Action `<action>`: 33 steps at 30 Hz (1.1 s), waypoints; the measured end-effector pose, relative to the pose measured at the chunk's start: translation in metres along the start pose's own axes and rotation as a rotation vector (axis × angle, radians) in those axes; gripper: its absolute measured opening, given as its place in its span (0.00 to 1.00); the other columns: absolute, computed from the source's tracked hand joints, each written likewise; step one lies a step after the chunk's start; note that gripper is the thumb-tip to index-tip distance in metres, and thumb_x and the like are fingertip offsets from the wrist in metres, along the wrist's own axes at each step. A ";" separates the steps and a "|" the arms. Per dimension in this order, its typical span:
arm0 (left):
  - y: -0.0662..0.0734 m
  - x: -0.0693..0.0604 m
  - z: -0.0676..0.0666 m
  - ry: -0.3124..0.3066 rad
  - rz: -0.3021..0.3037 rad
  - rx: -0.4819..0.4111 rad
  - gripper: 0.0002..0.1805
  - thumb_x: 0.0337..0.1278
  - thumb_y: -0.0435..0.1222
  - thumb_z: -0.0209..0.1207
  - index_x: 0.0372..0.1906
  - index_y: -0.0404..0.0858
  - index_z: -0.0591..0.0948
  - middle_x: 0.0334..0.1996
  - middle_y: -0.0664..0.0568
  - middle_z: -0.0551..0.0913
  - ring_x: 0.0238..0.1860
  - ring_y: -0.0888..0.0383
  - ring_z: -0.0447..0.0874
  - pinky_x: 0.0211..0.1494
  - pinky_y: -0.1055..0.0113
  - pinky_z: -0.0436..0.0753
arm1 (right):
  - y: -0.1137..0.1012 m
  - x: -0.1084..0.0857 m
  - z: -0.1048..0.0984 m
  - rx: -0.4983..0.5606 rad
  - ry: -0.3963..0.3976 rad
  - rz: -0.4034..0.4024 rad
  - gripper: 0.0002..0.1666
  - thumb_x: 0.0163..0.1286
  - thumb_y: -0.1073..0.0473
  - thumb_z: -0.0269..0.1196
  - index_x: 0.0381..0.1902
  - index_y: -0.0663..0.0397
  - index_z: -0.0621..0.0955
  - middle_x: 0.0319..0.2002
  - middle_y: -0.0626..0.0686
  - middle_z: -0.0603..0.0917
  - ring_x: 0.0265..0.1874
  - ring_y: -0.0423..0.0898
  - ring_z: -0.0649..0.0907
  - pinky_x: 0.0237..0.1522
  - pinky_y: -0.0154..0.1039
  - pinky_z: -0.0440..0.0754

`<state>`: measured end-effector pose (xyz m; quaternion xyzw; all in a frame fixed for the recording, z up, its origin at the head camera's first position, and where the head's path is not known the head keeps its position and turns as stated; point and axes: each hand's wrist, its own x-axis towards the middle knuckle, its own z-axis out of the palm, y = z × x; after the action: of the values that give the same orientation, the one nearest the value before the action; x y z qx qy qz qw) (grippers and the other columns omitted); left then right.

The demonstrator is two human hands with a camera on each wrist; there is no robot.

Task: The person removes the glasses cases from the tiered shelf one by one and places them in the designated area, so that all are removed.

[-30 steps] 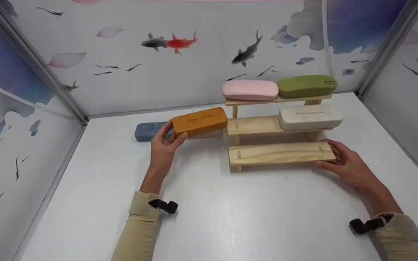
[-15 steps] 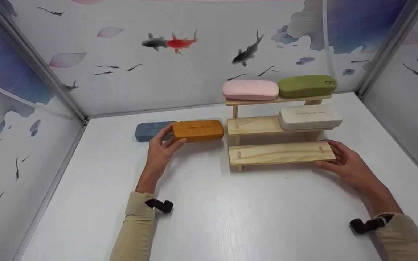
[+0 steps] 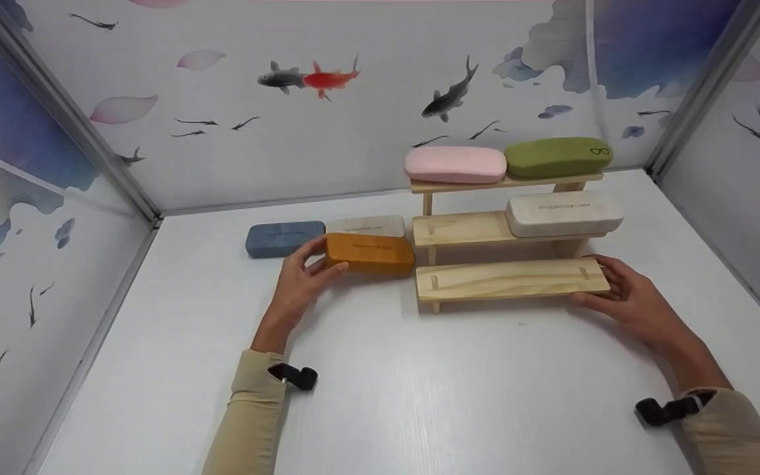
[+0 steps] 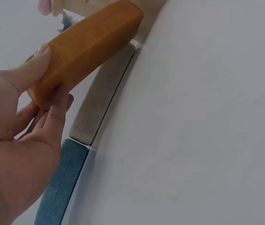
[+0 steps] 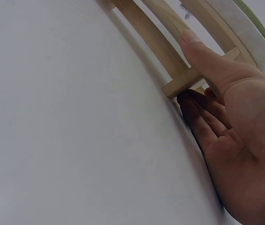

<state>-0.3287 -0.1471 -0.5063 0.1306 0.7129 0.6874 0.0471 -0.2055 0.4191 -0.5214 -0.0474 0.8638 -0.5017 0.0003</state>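
My left hand holds an orange glasses case by its left end, thumb in front and fingers behind. In the left wrist view the orange case is tilted, held apart from the cases behind it. Its right end is close to the bottom step of a three-tier wooden stand. My right hand grips the right end of that step, thumb at the front edge; in the right wrist view the fingertips are at the stand's leg.
A blue case and a partly hidden whitish case lie end to end behind the orange one. Pink and green cases fill the top tier. A white case sits on the middle tier's right half.
The left hand has brought the orange case down, then toward the front, uncovering part of the whitish case behind. The case's tilt has changed. My right hand and the stand stay put.
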 end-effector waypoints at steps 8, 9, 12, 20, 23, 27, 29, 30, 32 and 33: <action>-0.001 -0.001 -0.004 -0.034 -0.045 0.051 0.42 0.61 0.41 0.79 0.78 0.44 0.74 0.73 0.48 0.76 0.73 0.48 0.81 0.68 0.64 0.88 | -0.001 0.001 0.000 -0.027 0.009 0.006 0.52 0.76 0.52 0.73 0.87 0.55 0.59 0.71 0.47 0.78 0.59 0.23 0.81 0.55 0.17 0.81; -0.001 -0.001 -0.005 -0.038 -0.048 0.065 0.42 0.61 0.41 0.79 0.78 0.44 0.74 0.73 0.48 0.76 0.73 0.48 0.82 0.69 0.62 0.87 | -0.001 0.001 0.000 -0.027 0.009 0.008 0.52 0.76 0.52 0.73 0.87 0.55 0.59 0.71 0.47 0.78 0.59 0.23 0.81 0.55 0.17 0.80; -0.001 -0.001 -0.009 -0.046 -0.062 0.148 0.42 0.61 0.41 0.79 0.78 0.43 0.74 0.73 0.48 0.78 0.75 0.48 0.79 0.76 0.58 0.83 | -0.001 0.001 0.000 -0.028 0.009 0.012 0.52 0.76 0.51 0.73 0.87 0.54 0.59 0.72 0.48 0.78 0.59 0.23 0.82 0.55 0.17 0.81; -0.002 -0.002 -0.011 -0.033 -0.108 0.447 0.42 0.61 0.44 0.79 0.79 0.41 0.74 0.74 0.46 0.79 0.78 0.49 0.74 0.85 0.52 0.72 | 0.002 0.000 0.001 -0.027 0.003 0.011 0.52 0.76 0.51 0.73 0.87 0.53 0.59 0.73 0.50 0.77 0.59 0.23 0.82 0.55 0.18 0.82; -0.003 -0.003 -0.010 -0.045 -0.104 0.473 0.42 0.63 0.41 0.77 0.79 0.39 0.73 0.74 0.44 0.79 0.76 0.47 0.75 0.84 0.52 0.73 | 0.002 0.000 0.001 -0.027 0.004 0.009 0.52 0.76 0.51 0.73 0.87 0.54 0.59 0.72 0.48 0.78 0.58 0.23 0.82 0.54 0.19 0.83; -0.004 -0.003 -0.011 -0.065 -0.094 0.477 0.41 0.66 0.38 0.75 0.81 0.39 0.71 0.74 0.43 0.79 0.77 0.47 0.75 0.84 0.53 0.74 | 0.001 0.000 0.001 -0.015 0.002 0.008 0.52 0.76 0.52 0.73 0.87 0.55 0.59 0.72 0.46 0.77 0.59 0.23 0.81 0.54 0.19 0.83; -0.004 -0.002 -0.012 -0.064 -0.089 0.478 0.40 0.68 0.36 0.74 0.81 0.40 0.70 0.74 0.43 0.78 0.77 0.47 0.75 0.84 0.53 0.74 | 0.000 0.000 0.001 -0.010 0.001 0.009 0.52 0.76 0.52 0.73 0.87 0.55 0.59 0.73 0.47 0.77 0.59 0.23 0.81 0.54 0.19 0.83; -0.004 -0.002 -0.012 -0.061 -0.089 0.476 0.40 0.68 0.35 0.73 0.81 0.41 0.70 0.74 0.43 0.78 0.77 0.48 0.75 0.84 0.53 0.74 | 0.000 0.000 0.001 -0.008 0.000 0.008 0.52 0.76 0.52 0.73 0.87 0.55 0.59 0.73 0.47 0.77 0.60 0.23 0.81 0.54 0.19 0.83; -0.003 -0.001 -0.012 -0.058 -0.085 0.462 0.40 0.69 0.33 0.72 0.82 0.41 0.70 0.75 0.43 0.77 0.78 0.47 0.74 0.84 0.52 0.73 | -0.001 -0.001 0.001 -0.008 0.000 0.008 0.52 0.76 0.52 0.73 0.87 0.55 0.59 0.73 0.49 0.77 0.60 0.23 0.81 0.55 0.19 0.83; -0.003 -0.002 -0.012 -0.058 -0.086 0.455 0.39 0.70 0.32 0.71 0.82 0.41 0.69 0.75 0.42 0.77 0.78 0.46 0.74 0.84 0.52 0.73 | -0.001 -0.001 0.001 -0.009 0.000 0.009 0.51 0.76 0.52 0.73 0.86 0.55 0.59 0.74 0.49 0.77 0.60 0.23 0.81 0.55 0.19 0.83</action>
<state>-0.3306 -0.1591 -0.5091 0.1273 0.8528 0.5022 0.0660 -0.2048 0.4181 -0.5210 -0.0436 0.8662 -0.4978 0.0021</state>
